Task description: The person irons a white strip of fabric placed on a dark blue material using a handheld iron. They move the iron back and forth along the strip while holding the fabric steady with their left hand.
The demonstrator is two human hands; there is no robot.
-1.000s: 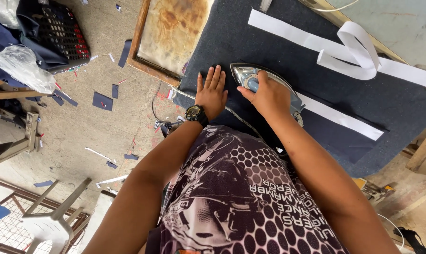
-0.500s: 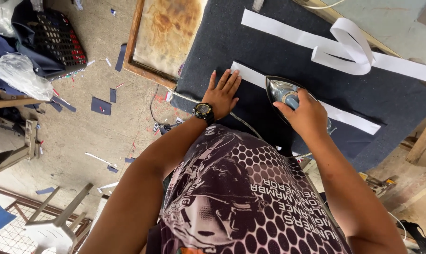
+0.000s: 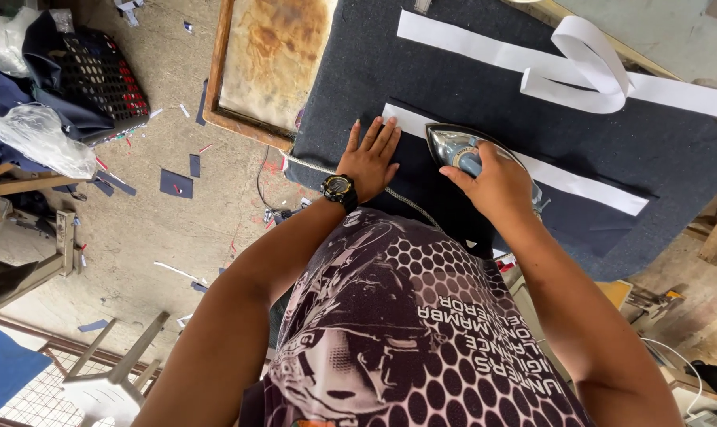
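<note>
Nearest the camera is the person's patterned shirt point(image 3: 406, 332), with both bare forearms reaching up and away from it toward a padded ironing table point(image 3: 469, 87) covered in dark blue-grey cloth.

The left hand point(image 3: 370, 158), with a black wristwatch point(image 3: 338, 188) on its wrist, lies flat with fingers spread and straight, palm pressed down on a dark fabric piece point(image 3: 445, 209) at the near edge of the table. Its fingertips reach the near end of a white interfacing strip point(image 3: 564, 175) laid along that fabric.

Just to its right, the right hand point(image 3: 493, 186) is closed around the handle of a metal clothes iron point(image 3: 457, 149). The iron sits sole-down on the white strip, its pointed nose aimed toward the left hand, the two close but apart. A braided cord point(image 3: 398, 198) runs from under the left wrist toward the iron.

Farther across the table lies a second, longer white strip point(image 3: 485, 49), folded into a loop point(image 3: 588, 67) near the far right edge.

Off the table's left edge, a scorched board in a wooden frame point(image 3: 271, 59) rests on the concrete floor point(image 3: 137, 237), which is strewn with small fabric scraps point(image 3: 175, 183).
</note>
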